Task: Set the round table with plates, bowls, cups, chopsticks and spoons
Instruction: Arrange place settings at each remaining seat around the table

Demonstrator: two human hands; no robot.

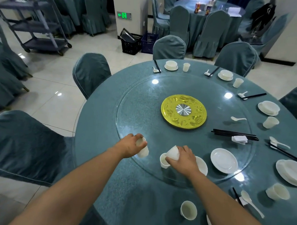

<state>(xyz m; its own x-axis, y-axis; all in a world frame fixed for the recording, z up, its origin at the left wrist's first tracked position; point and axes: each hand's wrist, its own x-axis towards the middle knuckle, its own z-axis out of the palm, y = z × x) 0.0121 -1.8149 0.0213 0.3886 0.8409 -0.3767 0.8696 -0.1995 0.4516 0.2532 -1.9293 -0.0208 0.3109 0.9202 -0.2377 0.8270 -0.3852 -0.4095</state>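
Observation:
My left hand grips a white cup by its rim, near the left edge of the glass turntable. My right hand holds a small white bowl tilted on its side above another cup. A bowl is partly hidden behind that hand, and an empty plate lies to its right. Spare black chopsticks with white rests and a loose spoon lie on the turntable. Several finished settings line the far and right rim.
The round table has a teal cloth and a gold centre disc. Covered chairs ring it, one close at my left. A cup and a spoon sit near the front edge. A grey trolley and crates stand on the floor beyond.

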